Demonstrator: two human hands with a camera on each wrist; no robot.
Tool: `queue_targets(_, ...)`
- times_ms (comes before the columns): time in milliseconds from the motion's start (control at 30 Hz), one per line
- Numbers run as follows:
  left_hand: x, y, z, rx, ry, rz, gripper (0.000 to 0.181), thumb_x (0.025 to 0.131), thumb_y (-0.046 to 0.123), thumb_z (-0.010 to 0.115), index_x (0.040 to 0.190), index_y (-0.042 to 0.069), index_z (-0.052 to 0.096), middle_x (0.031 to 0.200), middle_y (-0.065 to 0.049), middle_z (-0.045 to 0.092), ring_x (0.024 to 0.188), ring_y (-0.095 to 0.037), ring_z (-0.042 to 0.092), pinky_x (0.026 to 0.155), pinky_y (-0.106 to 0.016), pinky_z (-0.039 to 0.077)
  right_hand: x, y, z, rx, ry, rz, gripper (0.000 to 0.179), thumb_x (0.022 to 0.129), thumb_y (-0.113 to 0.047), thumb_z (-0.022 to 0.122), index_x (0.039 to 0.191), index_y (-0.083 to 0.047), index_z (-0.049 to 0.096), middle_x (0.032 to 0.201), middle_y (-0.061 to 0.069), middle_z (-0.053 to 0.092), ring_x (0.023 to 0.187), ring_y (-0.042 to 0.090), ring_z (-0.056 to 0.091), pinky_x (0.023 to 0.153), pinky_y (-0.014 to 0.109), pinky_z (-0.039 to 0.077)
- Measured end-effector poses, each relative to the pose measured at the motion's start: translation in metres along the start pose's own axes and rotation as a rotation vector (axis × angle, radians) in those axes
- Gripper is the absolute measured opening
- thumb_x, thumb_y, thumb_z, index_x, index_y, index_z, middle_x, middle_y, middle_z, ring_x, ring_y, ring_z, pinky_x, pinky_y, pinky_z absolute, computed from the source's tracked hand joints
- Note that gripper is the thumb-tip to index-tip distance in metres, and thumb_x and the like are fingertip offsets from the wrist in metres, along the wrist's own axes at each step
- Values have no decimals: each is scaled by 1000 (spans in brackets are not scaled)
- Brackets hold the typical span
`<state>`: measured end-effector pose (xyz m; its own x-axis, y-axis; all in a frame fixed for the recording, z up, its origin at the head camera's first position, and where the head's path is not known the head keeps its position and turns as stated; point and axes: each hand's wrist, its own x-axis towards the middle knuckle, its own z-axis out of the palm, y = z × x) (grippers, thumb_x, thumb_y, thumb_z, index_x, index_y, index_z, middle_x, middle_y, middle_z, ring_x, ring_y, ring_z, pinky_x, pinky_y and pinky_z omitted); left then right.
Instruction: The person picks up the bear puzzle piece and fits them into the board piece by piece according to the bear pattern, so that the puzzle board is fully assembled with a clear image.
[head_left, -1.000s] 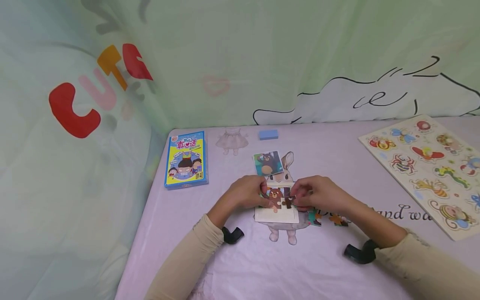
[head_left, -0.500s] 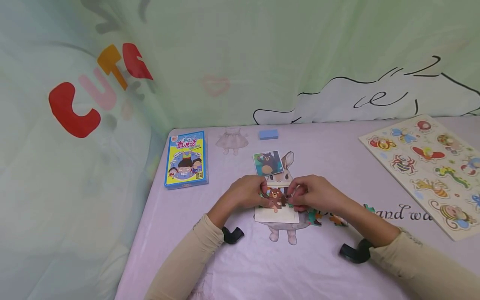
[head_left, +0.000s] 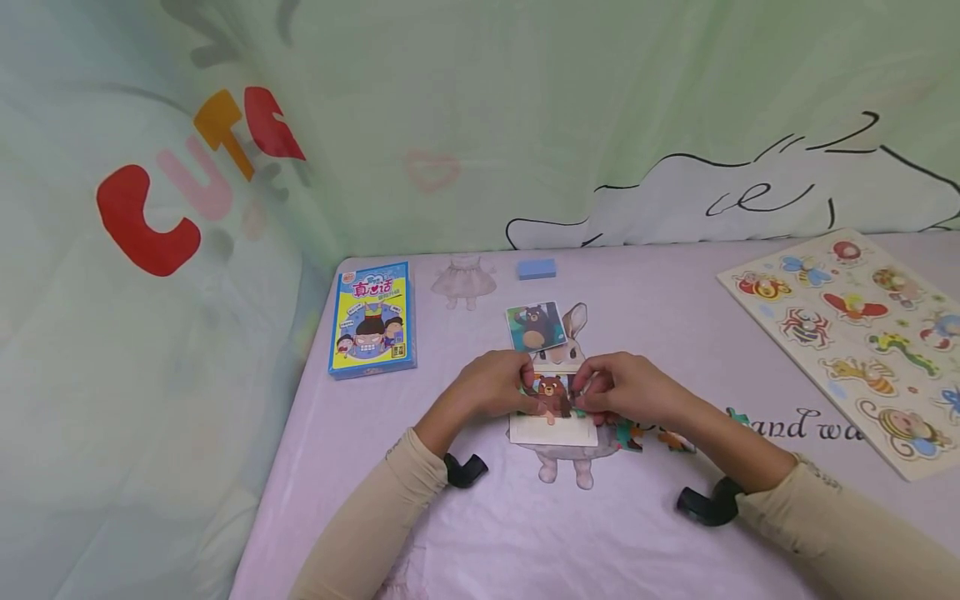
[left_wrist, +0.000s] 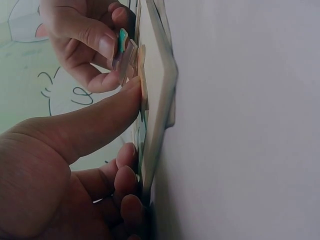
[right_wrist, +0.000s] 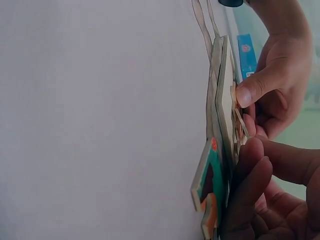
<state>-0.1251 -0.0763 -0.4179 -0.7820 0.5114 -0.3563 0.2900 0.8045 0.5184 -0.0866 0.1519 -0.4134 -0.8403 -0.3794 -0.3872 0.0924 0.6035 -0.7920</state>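
While the right hand (head_left: 626, 387) keeps thumb and fingertips together on one puzzle piece (left_wrist: 128, 60), a crooked fit looks the likeliest trouble.
Puzzle board (head_left: 551, 435) flat on pale cloth (head_left: 480, 533); the pinched piece sits tilted over its surface, right of the bear section (head_left: 551, 392). Left hand (head_left: 495, 385): thumb pressed on a laid piece, other fingers bent at the board's left side; whether they grip it, cannot tell. Risk, as judged: pushed down at that slant, the tab could catch its neighbour and lift it, more so if the left thumb eases. A hard sideways shove might slide the board on the cloth. Loose pieces (head_left: 630, 437) lie just beside the board, near the right wrist; a low sweep could scatter them.
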Motion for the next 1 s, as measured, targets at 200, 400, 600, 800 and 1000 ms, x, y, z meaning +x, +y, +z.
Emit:
queue_targets(200, 1, 0, 1, -11, -5, -2, 34, 80, 36, 88, 88, 17, 61, 74, 5, 55, 70, -13, 51, 60, -27, 37, 0, 1, -1, -12, 8, 29, 18, 90, -13, 74, 102, -4, 63, 71, 5, 67, 62, 16, 63, 58, 31, 52)
queue_targets(400, 1, -1, 2, 0, 1, 2, 34, 80, 36, 88, 87, 17, 61, 75, 5, 55, 71, -13, 51, 61, -27, 37, 1, 1, -2, -8, 11, 46, 24, 88, -17, 78, 100, -4, 62, 69, 5, 67, 60, 16, 62, 57, 31, 51)
queue_targets(600, 2, -2, 2, 13, 9, 6, 35, 80, 36, 87, 88, 17, 60, 73, 5, 53, 70, -13, 51, 60, -27, 36, 2, -2, 0, -42, 23, 56, 25, 87, -19, 80, 98, -5, 62, 66, 4, 65, 57, 15, 60, 55, 30, 50)
queue_targets(800, 1, -2, 2, 6, 11, 6, 34, 80, 37, 87, 88, 18, 60, 72, 5, 53, 69, -13, 51, 59, -27, 36, 4, -3, 0, -71, 38, 79, 25, 85, -22, 80, 96, -7, 63, 66, 3, 63, 56, 15, 58, 54, 30, 48)
queue_targets(1000, 2, -1, 2, 2, 7, 8, 35, 80, 37, 87, 87, 17, 60, 73, 4, 54, 70, -13, 51, 60, -26, 37, 5, -2, -4, -118, 32, 66, 24, 87, -25, 80, 95, -9, 64, 66, 3, 60, 56, 15, 58, 53, 29, 47)
